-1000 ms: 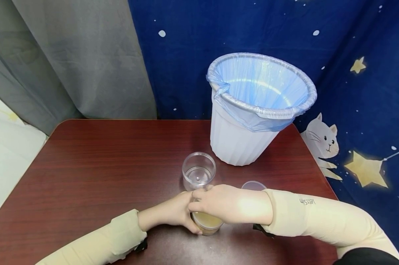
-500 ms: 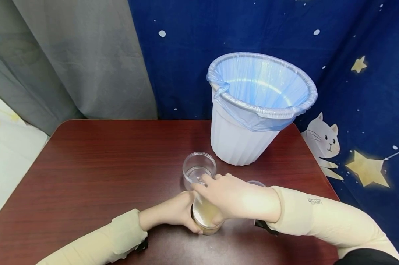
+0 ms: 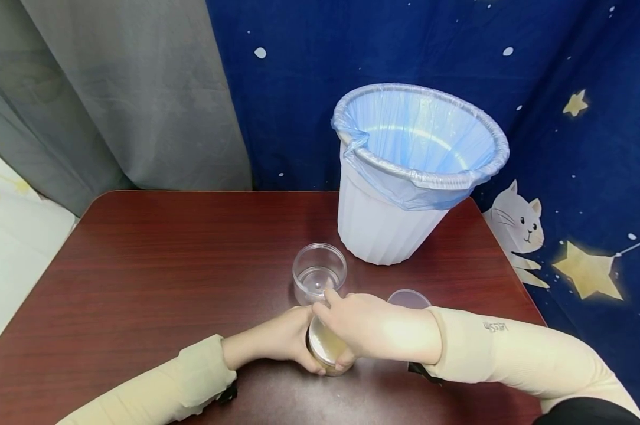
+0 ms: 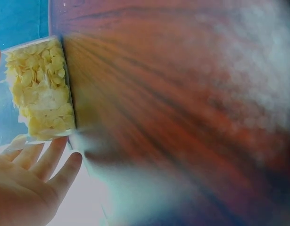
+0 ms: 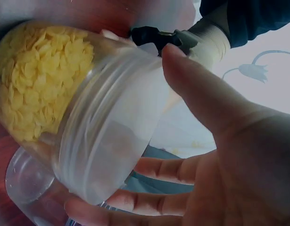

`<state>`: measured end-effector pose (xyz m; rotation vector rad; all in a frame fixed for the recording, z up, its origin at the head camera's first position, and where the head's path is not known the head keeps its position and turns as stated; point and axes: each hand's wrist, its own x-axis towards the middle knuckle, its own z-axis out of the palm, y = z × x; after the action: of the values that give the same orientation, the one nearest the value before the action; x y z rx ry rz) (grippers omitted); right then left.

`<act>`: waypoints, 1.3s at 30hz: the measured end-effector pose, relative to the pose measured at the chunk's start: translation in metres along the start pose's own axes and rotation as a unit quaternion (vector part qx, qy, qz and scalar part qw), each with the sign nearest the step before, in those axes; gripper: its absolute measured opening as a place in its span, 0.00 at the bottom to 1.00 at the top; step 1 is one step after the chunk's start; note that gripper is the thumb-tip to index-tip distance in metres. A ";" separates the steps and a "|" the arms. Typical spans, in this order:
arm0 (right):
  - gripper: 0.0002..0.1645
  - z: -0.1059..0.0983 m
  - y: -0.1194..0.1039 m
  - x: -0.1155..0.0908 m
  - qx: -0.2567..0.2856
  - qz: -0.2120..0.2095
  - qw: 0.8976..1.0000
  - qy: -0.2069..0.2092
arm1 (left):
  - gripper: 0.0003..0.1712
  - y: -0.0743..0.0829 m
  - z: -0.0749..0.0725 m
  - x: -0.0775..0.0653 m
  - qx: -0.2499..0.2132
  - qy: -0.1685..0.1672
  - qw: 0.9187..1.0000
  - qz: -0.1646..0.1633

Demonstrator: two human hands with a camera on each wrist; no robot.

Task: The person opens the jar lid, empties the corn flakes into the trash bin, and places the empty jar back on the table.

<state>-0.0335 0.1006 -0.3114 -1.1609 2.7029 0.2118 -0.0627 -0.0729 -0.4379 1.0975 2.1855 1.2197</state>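
- Jar of yellow flakes (image 3: pixel 325 343): positioned over the counter (image 3: pixel 166 254), nearer the person than the waste bin (image 3: pixel 386 233) and left of its base. The wall is clear; the upper end is translucent and ridged.
- Flakes (image 5: pixel 48 77): visible through the wall, packed in the lower part of the jar.
- Left hand (image 3: pixel 277 340): holds the jar on the side facing away from the waste bin. The grip is wide, with the thumb at the near side and the fingers around the wall.
- Right hand (image 3: pixel 359 323): holds the upper end of the jar from above, nearer the person than the waste bin. The grip is wide, with thumb and fingers spread around the rim.
- Clear jar (image 3: pixel 318 265): stands upright, left of the waste bin's base, just beyond the hands.
- Round clear item (image 3: pixel 409 298): lies on the near side of the waste bin, partly covered by the right sleeve (image 3: pixel 516 348); its type cannot be determined.
- Waste bin liner (image 3: pixel 410 139): light blue, folded over the rim of the waste bin.
- Blue curtain (image 3: pixel 293 100): hangs behind the waste bin, printed with stars and a cat.
- Grey curtain (image 3: pixel 155 100): hangs farther left of the waste bin.
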 end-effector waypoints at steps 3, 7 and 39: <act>0.43 0.002 0.000 0.000 -0.009 -0.007 1.000 0.004 | 0.45 0.001 0.000 0.000 0.000 0.005 1.000 -0.001; 0.40 0.002 0.000 0.000 -0.039 -0.032 0.999 0.013 | 0.48 0.001 0.000 -0.001 0.007 0.013 1.000 0.001; 0.39 -0.001 0.004 0.000 -0.076 -0.155 0.985 0.015 | 0.42 0.002 0.000 0.000 0.018 0.001 1.000 0.009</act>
<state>-0.0371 0.1031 -0.3100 -1.6204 2.5195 0.3602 -0.0619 -0.0729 -0.4359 1.1343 2.2112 1.1940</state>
